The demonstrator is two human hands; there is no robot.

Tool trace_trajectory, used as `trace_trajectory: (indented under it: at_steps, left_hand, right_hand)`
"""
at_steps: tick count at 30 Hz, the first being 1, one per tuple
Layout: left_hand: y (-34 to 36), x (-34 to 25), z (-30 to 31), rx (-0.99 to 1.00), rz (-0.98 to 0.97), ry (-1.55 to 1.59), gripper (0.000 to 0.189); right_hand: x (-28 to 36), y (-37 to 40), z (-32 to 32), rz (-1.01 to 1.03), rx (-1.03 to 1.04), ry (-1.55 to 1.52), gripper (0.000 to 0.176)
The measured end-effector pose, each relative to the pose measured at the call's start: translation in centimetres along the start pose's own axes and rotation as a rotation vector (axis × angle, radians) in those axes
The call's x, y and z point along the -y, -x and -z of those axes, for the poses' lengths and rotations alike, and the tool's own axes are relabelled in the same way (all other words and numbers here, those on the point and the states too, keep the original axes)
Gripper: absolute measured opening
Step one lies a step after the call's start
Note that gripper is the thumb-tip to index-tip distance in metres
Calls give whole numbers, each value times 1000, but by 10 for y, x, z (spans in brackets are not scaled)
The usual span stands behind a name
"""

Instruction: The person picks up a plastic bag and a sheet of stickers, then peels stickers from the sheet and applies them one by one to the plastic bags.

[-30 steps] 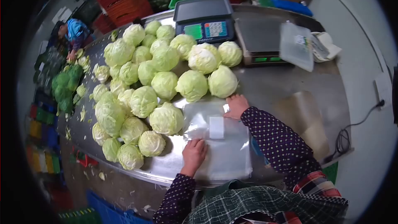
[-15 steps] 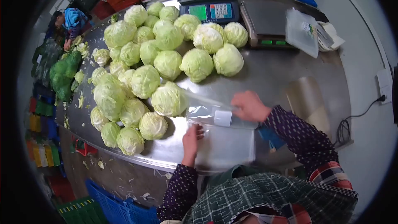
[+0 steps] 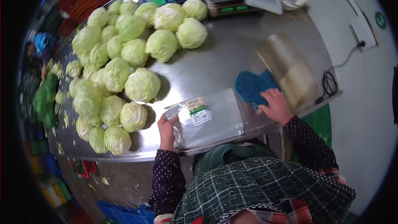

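Fingers of the left hand (image 3: pixel 168 126) are curled closed on the left edge of the clear plastic bag with a green-and-white label (image 3: pixel 209 121). The bag now lies flat at lower centre on the steel table (image 3: pixel 215 62). The right hand (image 3: pixel 275 105), which held that bag lifted half a second ago, has let go. It rests on a blue cloth (image 3: pixel 248 85) to the right, grip unclear. So only one hand keeps the bag. Pale green cabbages (image 3: pixel 142 85) fill the upper left.
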State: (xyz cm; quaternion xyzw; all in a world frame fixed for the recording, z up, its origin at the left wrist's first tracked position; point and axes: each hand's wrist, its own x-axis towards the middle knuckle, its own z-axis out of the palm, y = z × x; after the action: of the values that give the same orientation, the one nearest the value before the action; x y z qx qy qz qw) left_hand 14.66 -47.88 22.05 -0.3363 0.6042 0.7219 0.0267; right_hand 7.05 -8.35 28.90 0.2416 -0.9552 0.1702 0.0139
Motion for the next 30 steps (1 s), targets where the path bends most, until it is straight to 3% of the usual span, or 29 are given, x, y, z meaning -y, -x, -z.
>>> trace_trajectory:
  at_steps: [2, 4, 6, 9, 11, 13, 15, 17, 18, 20, 21, 23, 24, 28, 30]
  left_hand:
    - [-2, 3, 1, -26, -43, -18, 33]
    - [0, 0, 0, -74, -97, -120, 33]
    - [3, -6, -3, -67, -118, -178, 31]
    - [2, -3, -1, -69, -128, -154, 31]
    - [4, -3, 2, -105, -178, -244, 37]
    - [-2, 10, 11, -224, -304, -366, 46]
    - [3, 7, 13, -188, -269, -339, 55]
    - [9, 2, 5, -316, -598, -543, 55]
    - [19, -13, -4, -311, -668, -594, 54]
    - [28, -31, -15, -284, -711, -678, 53]
    - [32, -37, -21, -265, -755, -752, 52]
    - [35, -43, -33, -228, -858, -854, 47]
    - [39, -46, -41, -174, -864, -836, 46]
    - [53, -48, -77, 22, -890, -822, 41]
    - [58, -45, -91, 107, -917, -802, 39]
  right_hand:
    - [-19, 8, -4, -97, -21, 98, 47]
    - [-16, 5, -14, -46, 69, 177, 56]
    - [-5, 10, -18, -126, 132, 273, 57]
    - [-12, 27, -11, -102, -40, 84, 60]
    - [-28, 32, 3, -118, -126, 133, 65]
    - [-43, 35, 16, -357, -182, 319, 73]
    - [-66, 34, 23, -415, -199, 305, 78]
    - [-87, 29, 33, -409, -321, 441, 81]
    - [-92, 26, 43, -421, -315, 434, 81]
    - [-103, 15, 70, -479, -537, 598, 64]
    - [-118, 11, 72, -482, -534, 595, 64]
    - [-155, 13, 63, -631, -45, 366, 44]
    - [-170, 16, 54, -562, -147, 356, 25]
    - [-177, 14, 69, -593, -321, 570, 25]
    - [-157, 12, 85, -403, -651, 600, 26]
